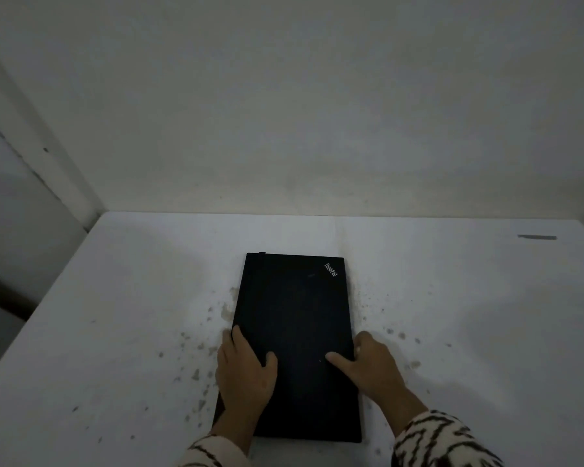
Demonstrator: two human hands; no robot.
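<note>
A closed black laptop [295, 318] lies flat on the white table [115, 298], its long side running away from me, with a ThinkPad logo at its far right corner. My left hand [245, 372] grips its left edge, thumb on the lid and fingers along the side. On the laptop's right edge, my right hand [368, 360] holds on with the thumb lying on the lid and the fingers curled down over the side. Both sleeves are patterned in white and black.
Brownish stains [196, 372] speckle the table on both sides of the laptop. A thin dark strip [536, 236] lies at the table's far right. A pale wall stands behind the table, and the table's left edge drops off to a dim floor.
</note>
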